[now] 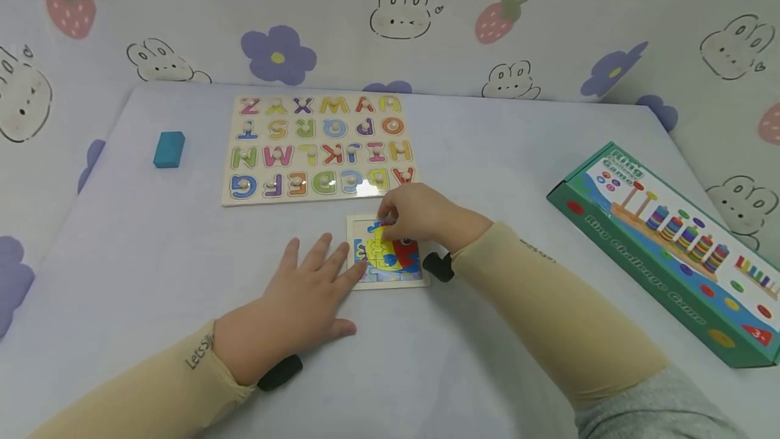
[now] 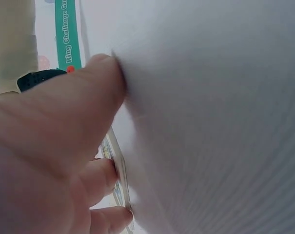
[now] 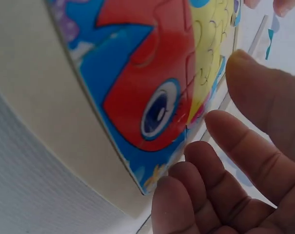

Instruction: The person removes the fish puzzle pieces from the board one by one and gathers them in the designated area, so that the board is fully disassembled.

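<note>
Grey sleeve [image 1: 652,406] foremost; the right hand [image 1: 423,217] curls over the puzzle's [image 1: 382,264] far-right corner, grip unclear. The left hand [image 1: 295,300], spread, should steady its left edge.

I see a snug tan left arm sleeve [image 1: 146,383] bearing black lettering [image 1: 199,352] that starts "Lets", a matching right arm sleeve [image 1: 551,314] meeting a soft grey garment sleeve [image 1: 652,412], and small black rounded wrist devices [image 1: 280,372]

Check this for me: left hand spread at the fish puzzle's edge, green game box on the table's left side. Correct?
Not quite: the head view shows the green game box on the right side of the table. The left hand is spread at the edge of the fish puzzle.
</note>
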The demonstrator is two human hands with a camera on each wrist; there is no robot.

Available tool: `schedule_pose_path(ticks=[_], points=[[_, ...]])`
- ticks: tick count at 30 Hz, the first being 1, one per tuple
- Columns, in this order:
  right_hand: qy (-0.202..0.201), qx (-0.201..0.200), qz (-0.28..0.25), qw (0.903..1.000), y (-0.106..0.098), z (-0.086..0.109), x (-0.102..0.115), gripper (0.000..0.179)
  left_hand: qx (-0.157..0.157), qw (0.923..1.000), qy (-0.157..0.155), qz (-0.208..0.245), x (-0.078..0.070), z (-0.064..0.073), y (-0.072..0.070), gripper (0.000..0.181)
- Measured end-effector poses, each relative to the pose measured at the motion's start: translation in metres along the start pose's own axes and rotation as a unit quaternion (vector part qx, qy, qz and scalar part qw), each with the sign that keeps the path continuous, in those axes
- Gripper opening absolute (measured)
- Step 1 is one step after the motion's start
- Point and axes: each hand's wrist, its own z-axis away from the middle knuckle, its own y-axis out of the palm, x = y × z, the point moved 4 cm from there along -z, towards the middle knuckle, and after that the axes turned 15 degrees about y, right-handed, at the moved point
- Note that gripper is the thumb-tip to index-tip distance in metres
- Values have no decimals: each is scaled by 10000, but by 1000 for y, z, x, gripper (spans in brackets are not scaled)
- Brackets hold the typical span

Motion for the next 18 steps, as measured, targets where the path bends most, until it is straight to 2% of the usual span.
schedule_pose_path(ticks=[7, 18], points=[[-78, -92, 124, 9998, 1, -3, -1, 25, 42, 10000, 41, -71, -1, 0, -2, 84], [-184, -235, 580, 9979, 6, -3, 3, 28, 55, 10000, 32, -30, -2, -1, -2, 84]])
